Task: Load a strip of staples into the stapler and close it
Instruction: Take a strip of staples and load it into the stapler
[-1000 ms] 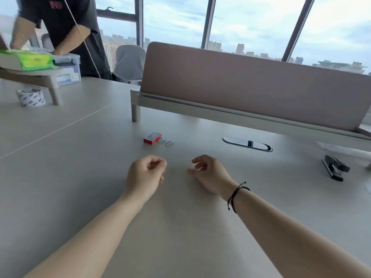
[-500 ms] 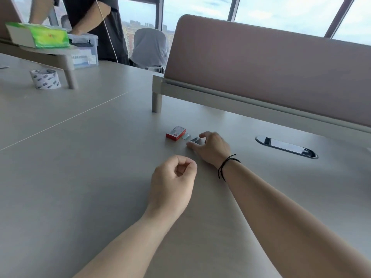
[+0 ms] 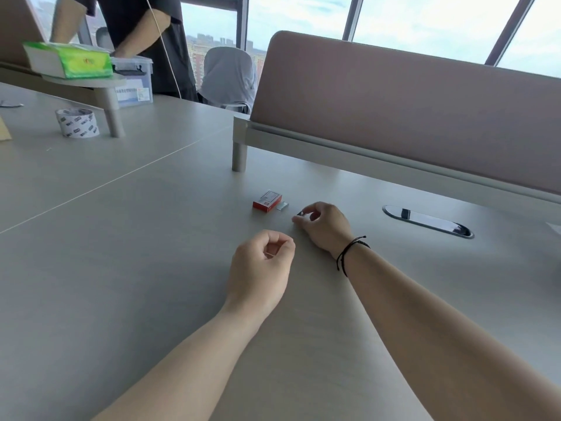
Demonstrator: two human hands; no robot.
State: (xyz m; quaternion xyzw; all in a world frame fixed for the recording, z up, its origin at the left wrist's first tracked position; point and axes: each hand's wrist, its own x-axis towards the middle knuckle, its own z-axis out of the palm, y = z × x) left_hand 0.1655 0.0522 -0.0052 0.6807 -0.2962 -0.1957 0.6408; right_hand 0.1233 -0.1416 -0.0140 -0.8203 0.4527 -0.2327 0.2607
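One staple strip (image 3: 300, 213), just right of the red box (image 3: 267, 202), is pinched by your right hand (image 3: 326, 227), the nearer of your hands; your left hand (image 3: 261, 268) rests curled and empty; no stapler shows.

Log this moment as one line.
step: pick up staples | right hand: pinches staple strip near staple box | left hand: curled, empty | stapler: not in view

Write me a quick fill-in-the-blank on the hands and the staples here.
1. The right hand pinches a strip of ____.
2. The left hand is curled and holds ____.
3. The small box beside a second loose strip is ____.
4. The black wristband is on the ____ wrist.

Missing words: staples, nothing, red, right.
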